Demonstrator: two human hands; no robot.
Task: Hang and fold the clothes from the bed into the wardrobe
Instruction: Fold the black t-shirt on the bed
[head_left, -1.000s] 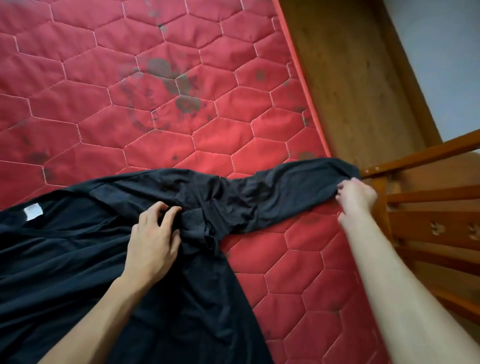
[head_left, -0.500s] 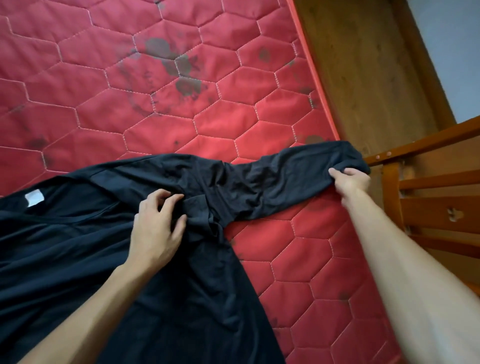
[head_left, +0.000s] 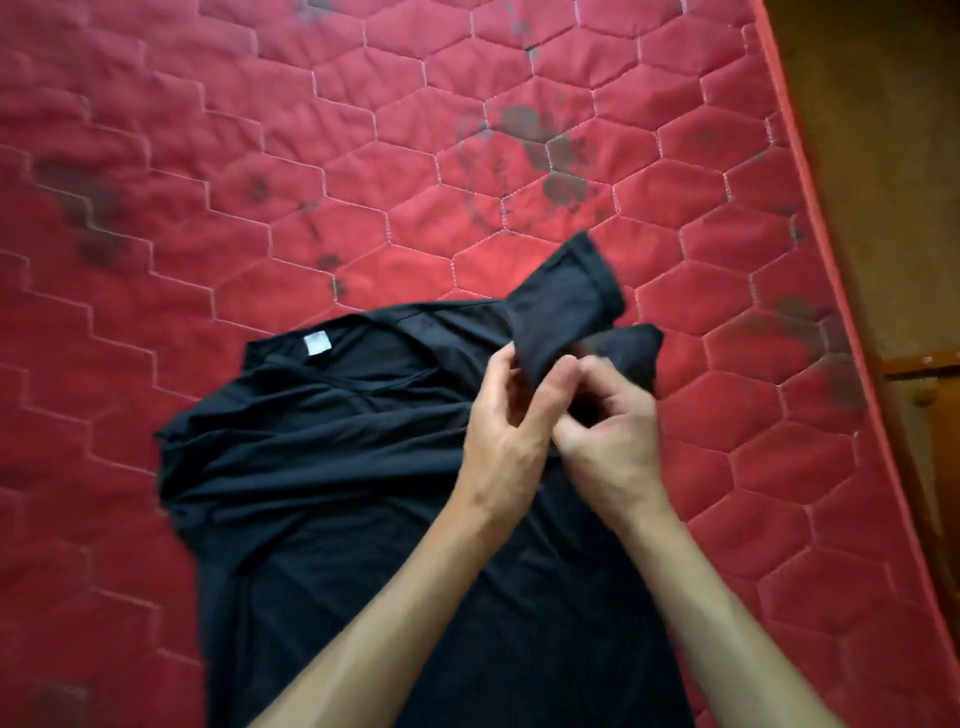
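Note:
A black shirt (head_left: 332, 467) lies on the red quilted mattress (head_left: 260, 182), its white neck label (head_left: 318, 343) facing up. One sleeve (head_left: 566, 296) is folded back over the shoulder, its cuff pointing up and to the right. My left hand (head_left: 506, 431) pinches the sleeve fabric near the shoulder. Touching it on the right, my right hand (head_left: 608, 431) grips the same bunched sleeve cloth. Both hands meet over the shirt's right shoulder. The shirt's lower part runs under my forearms and out of view.
The mattress carries dark stains (head_left: 550, 156) near its middle and right. Its right edge (head_left: 810, 218) runs diagonally, with brown wooden floor (head_left: 878, 130) beyond. A piece of wooden furniture (head_left: 924, 374) shows at the far right.
My right hand has brought the stretched-out sleeve in from the mattress edge to the shoulder, meeting my left hand. The view has swung left, so the shirt lies more central.

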